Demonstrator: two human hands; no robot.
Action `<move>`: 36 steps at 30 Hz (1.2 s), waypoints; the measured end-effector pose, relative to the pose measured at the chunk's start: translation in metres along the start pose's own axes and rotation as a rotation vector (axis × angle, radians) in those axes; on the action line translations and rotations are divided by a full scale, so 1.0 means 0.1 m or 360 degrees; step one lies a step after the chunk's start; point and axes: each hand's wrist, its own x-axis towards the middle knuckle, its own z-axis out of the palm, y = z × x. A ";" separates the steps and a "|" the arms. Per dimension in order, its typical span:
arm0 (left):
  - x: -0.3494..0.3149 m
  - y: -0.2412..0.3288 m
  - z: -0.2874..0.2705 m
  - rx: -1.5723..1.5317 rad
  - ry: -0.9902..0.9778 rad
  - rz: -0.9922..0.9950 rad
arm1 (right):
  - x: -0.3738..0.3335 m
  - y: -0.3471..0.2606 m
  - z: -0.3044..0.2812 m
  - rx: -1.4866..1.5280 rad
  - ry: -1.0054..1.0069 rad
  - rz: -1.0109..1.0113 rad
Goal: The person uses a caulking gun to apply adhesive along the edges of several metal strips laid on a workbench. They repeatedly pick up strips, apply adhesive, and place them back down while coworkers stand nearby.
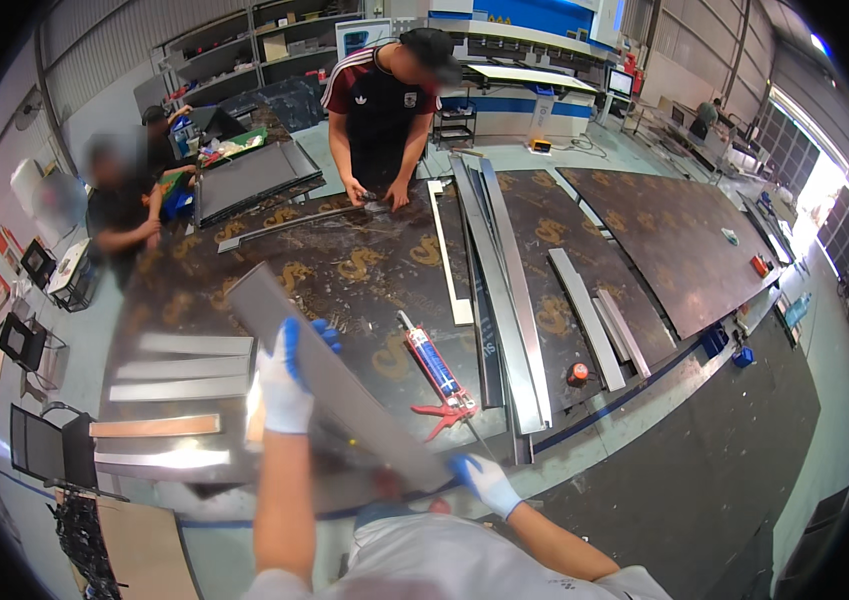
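Observation:
I hold a long grey metal panel (344,385) tilted over the dark worktable (344,270). My left hand (286,380), in a white glove with blue fingers, is closed round the panel's left edge, some fingers showing past its far side. At the panel's near right end my right hand (487,484), gloved alike, grips the corner; its fingertips are partly hidden. A caulking gun (436,372) with a red handle and a blue-labelled cartridge lies right of the panel. Several flat metal strips (181,367) lie to the left, with an orange-brown strip (156,426) nearer me.
Across the table a person (384,115) handles a small object by a thin metal bar (294,226). Long metal profiles (504,290) lie right of the caulking gun, near a small red-orange container (577,374). Another person (124,205) stands far left. A black chair (49,447) is at the left edge.

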 end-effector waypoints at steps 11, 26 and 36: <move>-0.62 -0.36 0.59 0.1086 -0.0752 -0.0355 | 0.63 -2.34 -0.54 0.0396 0.0046 -0.0730; -1.13 -0.59 0.91 0.1151 -0.0684 -0.0192 | 0.00 -2.12 -0.66 0.0157 0.0139 -0.0526; -1.02 -1.07 0.97 0.1443 -0.1078 -0.0459 | 0.07 -1.66 -1.06 0.0011 0.0273 -0.0551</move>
